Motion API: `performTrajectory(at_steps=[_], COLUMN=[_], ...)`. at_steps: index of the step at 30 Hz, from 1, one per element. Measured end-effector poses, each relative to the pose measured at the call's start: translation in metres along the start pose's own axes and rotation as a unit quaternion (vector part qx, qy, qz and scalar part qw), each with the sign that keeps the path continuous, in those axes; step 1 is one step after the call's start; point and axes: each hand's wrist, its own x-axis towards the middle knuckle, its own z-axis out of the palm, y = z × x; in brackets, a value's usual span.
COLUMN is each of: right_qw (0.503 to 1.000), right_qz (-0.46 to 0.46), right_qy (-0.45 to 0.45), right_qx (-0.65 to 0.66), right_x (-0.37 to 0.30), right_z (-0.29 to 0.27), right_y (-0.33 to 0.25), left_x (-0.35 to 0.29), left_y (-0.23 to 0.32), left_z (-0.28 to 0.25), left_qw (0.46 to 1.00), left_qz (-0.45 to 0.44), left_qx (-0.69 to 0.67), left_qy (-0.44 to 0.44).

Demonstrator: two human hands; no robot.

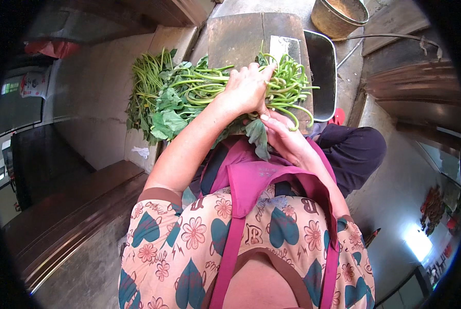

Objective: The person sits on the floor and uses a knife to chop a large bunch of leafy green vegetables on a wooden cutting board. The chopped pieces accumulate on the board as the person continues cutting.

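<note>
The left hand (pixel 248 90) is curled over a bunch of green leafy stems (pixel 202 85), its fingers on the far side and its thumb on the near side. The right hand (pixel 287 138) meets it at the near edge, thumb showing; its other fingers are partly hidden, so I cannot tell whether they pinch a stem. Below the 2 hands hangs 1 green leaf (pixel 258 138). The bunch lies across a worn wooden board (pixel 233 36), stem ends fanned to the right. More greens (pixel 145 95) are heaped at its left; a black bin (pixel 323 67) stands just right, with a bucket (pixel 336 21) beyond.
</note>
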Motion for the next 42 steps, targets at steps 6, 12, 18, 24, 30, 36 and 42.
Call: performTrajectory(at_steps=[6,12,18,24,30,36,42], right_qw=[0.924,0.651,0.545,0.539,0.517,0.527,0.523], right_qz=[-0.052,-0.191,-0.176,-0.134,-0.206,-0.126,-0.086], right_qy=[0.05,0.18,0.257,0.281,0.324,0.317,0.323], right_qx=[-0.376,-0.713,-0.779,-0.783,-0.765,-0.778,-0.784], right_x=[-0.017,-0.036,-0.005,-0.008,-0.032,-0.042,-0.091], right_z=[-0.002,-0.008,-0.003,-0.005,-0.051,-0.044,-0.049], right_y=[-0.011,-0.022,-0.007,-0.024,-0.044,-0.068,-0.102], left_x=[0.002,0.001,0.015,0.019,0.023,0.022,0.014], left_y=[-0.006,-0.002,-0.015,-0.02,-0.02,-0.011,-0.013], left_z=[0.006,0.014,-0.002,-0.008,-0.018,-0.008,-0.027], left_qw=[0.999,0.995,0.997,0.996,0.995,0.995,0.995], left_qz=[0.001,-0.017,-0.049,-0.059,-0.096,-0.087,-0.048], left_qx=[0.011,0.035,0.002,-0.019,-0.006,0.034,0.071], left_qy=[0.033,0.094,0.067,0.059,0.013,0.038,-0.048])
